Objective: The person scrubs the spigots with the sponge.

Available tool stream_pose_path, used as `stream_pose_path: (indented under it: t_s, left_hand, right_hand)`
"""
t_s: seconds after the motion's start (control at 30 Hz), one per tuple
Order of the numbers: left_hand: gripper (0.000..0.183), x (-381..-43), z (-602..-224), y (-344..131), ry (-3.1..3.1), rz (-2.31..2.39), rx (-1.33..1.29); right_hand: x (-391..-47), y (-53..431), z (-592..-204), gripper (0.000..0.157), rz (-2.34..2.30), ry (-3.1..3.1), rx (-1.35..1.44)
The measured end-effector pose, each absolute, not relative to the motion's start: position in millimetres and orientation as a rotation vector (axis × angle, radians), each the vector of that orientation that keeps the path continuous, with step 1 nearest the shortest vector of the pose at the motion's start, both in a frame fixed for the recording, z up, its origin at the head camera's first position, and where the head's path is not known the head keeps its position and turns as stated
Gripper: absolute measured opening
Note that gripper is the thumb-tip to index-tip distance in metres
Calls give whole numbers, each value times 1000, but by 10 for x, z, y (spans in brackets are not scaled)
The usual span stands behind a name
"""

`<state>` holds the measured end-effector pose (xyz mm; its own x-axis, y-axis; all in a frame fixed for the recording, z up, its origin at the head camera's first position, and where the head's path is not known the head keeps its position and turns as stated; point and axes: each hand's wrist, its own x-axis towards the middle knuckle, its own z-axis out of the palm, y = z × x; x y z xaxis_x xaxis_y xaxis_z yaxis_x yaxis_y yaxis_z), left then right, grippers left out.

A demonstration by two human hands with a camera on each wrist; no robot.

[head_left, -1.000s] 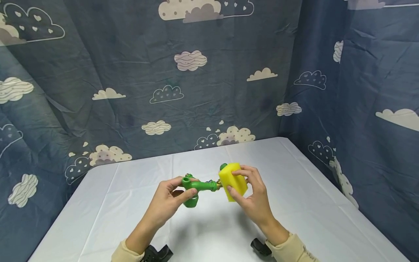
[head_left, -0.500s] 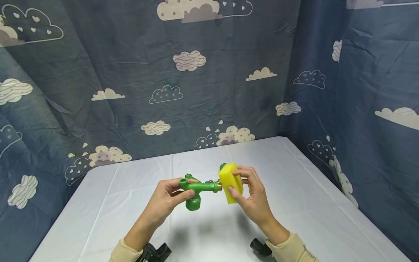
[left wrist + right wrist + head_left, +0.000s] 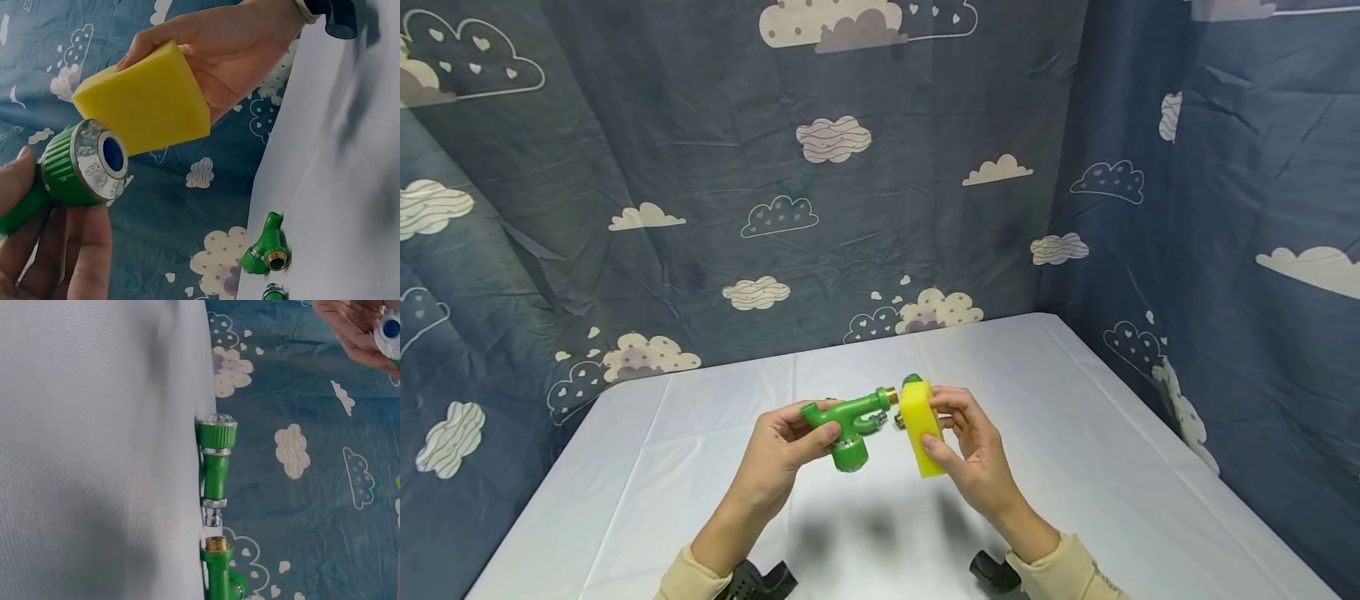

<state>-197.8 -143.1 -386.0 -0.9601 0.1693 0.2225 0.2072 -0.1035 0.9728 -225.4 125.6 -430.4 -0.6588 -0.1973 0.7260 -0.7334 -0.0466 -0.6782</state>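
My left hand (image 3: 775, 462) pinches a green tap (image 3: 842, 412) between thumb and fingers, above the white table. Its brass end points right and slightly up. In the left wrist view its ribbed knob (image 3: 61, 165) shows a silvery face with a blue centre. A yellow sponge (image 3: 921, 429) is gripped by my right hand (image 3: 973, 454), thumb on the near side. In the head view a narrow gap separates the sponge from the tap's brass end. My right hand is out of the right wrist view, where the left hand (image 3: 356, 331) shows at the top right.
On the table (image 3: 662, 467) lie a green nozzle (image 3: 215, 475) with a silver connector and a second green tap (image 3: 218, 575) with a brass thread. From the head both are mostly hidden behind the held things. Cloud-patterned curtains (image 3: 925, 100) stand around the table.
The held tap has tilted, its brass end rising and drawing slightly left, off the sponge. The sponge has dropped a little and turned narrower to the head view. Both hands kept their hold.
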Motion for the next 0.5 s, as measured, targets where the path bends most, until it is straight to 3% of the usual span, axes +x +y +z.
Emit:
stream_pose_path:
  t_s: [0.2,0.5]
  left_hand:
    - [31,-1976,-3863,-1395,-1985,-2398,-317]
    - [54,-1932,-3860,-1360,-2077,-2417,-578]
  right_hand:
    - [-2242,1222,-4322,47,1625,-1841,1037]
    - [-2275,1202,-4366,44,1353,-1980,885]
